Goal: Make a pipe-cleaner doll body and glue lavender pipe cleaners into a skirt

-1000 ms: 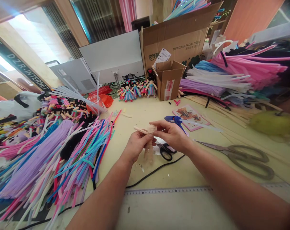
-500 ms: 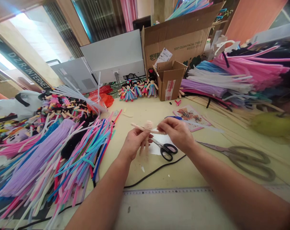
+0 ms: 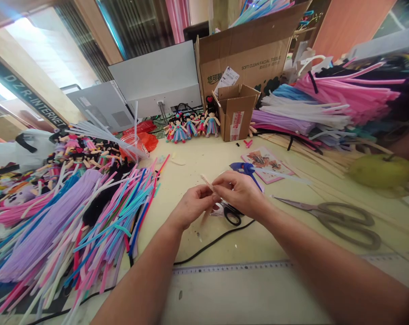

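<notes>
Beige pc (image 3: 206, 181) pinched btwn L hand (image 3: 191, 205), R hand (image 3: 241, 192).

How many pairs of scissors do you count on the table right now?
2: the large scissors lie to the right, beyond the right hand; the black-handled scissors lie below that hand, partly hidden by it. More may be hidden.

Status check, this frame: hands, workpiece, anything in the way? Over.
Left hand and right hand both pinching beige fuzzy piece. Piece partly covered by the hands. Black-handled scissors beside right hand, partly hidden; nothing visibly blocking.
</notes>
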The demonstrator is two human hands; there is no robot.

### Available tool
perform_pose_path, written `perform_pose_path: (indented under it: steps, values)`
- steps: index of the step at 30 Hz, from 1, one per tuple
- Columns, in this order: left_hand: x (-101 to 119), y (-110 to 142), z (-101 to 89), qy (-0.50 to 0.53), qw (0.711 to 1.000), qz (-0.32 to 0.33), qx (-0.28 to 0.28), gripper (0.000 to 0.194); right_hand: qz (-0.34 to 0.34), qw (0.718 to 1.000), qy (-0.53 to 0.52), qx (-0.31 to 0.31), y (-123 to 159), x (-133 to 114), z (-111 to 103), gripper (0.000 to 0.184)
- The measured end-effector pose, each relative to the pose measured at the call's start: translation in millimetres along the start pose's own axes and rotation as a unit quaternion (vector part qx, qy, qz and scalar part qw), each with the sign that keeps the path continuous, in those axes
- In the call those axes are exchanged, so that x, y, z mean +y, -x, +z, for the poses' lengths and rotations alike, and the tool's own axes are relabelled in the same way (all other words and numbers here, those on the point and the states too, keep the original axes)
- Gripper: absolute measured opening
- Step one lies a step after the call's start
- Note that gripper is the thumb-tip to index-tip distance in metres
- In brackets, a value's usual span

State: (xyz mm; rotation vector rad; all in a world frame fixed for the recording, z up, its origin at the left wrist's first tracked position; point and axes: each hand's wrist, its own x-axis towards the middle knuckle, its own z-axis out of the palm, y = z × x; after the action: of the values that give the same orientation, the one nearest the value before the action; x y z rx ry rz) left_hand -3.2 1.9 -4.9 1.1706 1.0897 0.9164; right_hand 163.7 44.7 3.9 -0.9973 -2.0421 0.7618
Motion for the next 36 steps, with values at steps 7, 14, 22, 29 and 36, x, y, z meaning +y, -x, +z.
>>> perform_pose_path:
  steps: [7,14,22,29,36]
  values:
    - [4.9,1.9,0.6,0.056,0.998,-0.042,0.000,0.049,0.061,0.995,-0.056,-0.059,-6.4,-0.9,-16.6,0.028]
    - [5.6,1.9,2.1,0.081,0.995,-0.052,0.016,0.049,0.022,0.994,-0.071,-0.081,-6.2,3.5,-21.5,0.029]
    - [3.6,-0.9,3.8,0.093,0.993,-0.041,0.065,0.052,0.062,0.997,-0.021,-0.027,-5.1,6.8,-8.4,0.027]
    - [7.1,1.5,2.9,0.092,0.993,-0.055,0.046,0.048,0.054,0.980,-0.160,-0.104,-9.1,10.0,-21.6,0.039]
    - [9.4,2.8,1.6,0.091,0.994,-0.047,0.035,0.045,0.074,0.972,-0.201,-0.097,-9.6,9.1,-19.7,0.026]
